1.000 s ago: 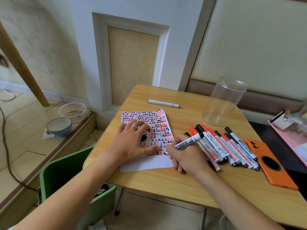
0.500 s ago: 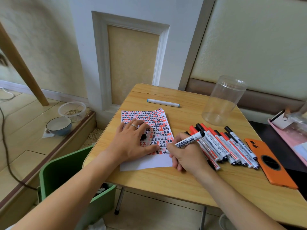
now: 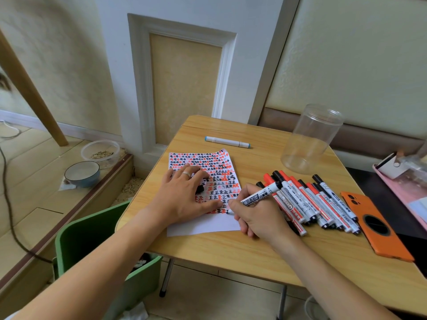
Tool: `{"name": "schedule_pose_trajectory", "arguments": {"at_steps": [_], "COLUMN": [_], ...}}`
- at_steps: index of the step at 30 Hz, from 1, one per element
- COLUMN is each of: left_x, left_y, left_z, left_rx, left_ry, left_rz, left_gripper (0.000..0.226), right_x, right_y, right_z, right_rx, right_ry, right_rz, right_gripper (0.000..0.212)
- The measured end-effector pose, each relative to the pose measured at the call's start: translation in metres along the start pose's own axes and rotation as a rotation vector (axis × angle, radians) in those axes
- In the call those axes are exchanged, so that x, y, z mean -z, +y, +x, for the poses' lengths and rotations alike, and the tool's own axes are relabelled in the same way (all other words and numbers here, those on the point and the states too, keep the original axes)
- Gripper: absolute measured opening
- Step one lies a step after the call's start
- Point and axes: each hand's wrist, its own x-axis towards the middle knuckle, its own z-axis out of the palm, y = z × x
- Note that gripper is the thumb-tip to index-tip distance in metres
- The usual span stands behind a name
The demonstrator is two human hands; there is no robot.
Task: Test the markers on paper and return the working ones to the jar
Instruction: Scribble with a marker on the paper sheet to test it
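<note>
Your right hand (image 3: 258,213) grips a black marker (image 3: 260,195) in a writing hold, its tip down on the lower right part of the paper (image 3: 205,225); your left hand (image 3: 182,192) lies flat with fingers spread, pinning the sheet, a small black thing that looks like the cap (image 3: 199,189) tucked under its fingers. You appear to be mid-test on this marker. If the stroke comes out dark, the next move calls for recapping and reaching past the pile of markers (image 3: 309,202) just beside your right hand to the clear jar (image 3: 312,139), which stands upright and looks empty at the table's (image 3: 231,248) far right. A teal-tipped marker (image 3: 227,142) lies apart, beyond the paper.
</note>
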Motion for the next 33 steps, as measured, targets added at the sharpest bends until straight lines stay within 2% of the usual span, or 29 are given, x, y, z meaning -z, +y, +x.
{"name": "schedule_pose_trajectory", "arguments": {"at_steps": [11, 16, 20, 24, 28, 33], "left_x": [0.0, 0.008, 0.016, 0.02, 0.022, 0.018], "left_y": [-0.002, 0.002, -0.002, 0.0, 0.008, 0.015], "left_z": [-0.001, -0.005, -0.007, -0.008, -0.008, -0.007], "left_rx": [-0.03, -0.006, 0.009, -0.049, -0.161, -0.178], "left_ry": [-0.008, 0.14, 0.091, 0.097, 0.105, 0.075], "left_rz": [-0.043, -0.18, -0.163, -0.37, -0.459, -0.529], "left_gripper": [0.095, 0.057, 0.031, 0.01, 0.016, 0.022], "right_x": [0.0, 0.0, 0.001, 0.003, 0.004, 0.005], "right_y": [0.001, 0.001, 0.003, -0.001, -0.002, 0.0], "right_z": [0.001, 0.001, 0.002, -0.001, -0.002, -0.003], "right_rx": [-0.032, -0.041, -0.012, 0.097, 0.169, 0.159], "right_ry": [0.053, 0.056, 0.04, -0.013, -0.05, -0.051], "right_rz": [-0.042, 0.01, 0.076, 0.161, 0.166, 0.264], "right_gripper": [0.019, 0.016, 0.019, 0.018, 0.015, 0.018]}}
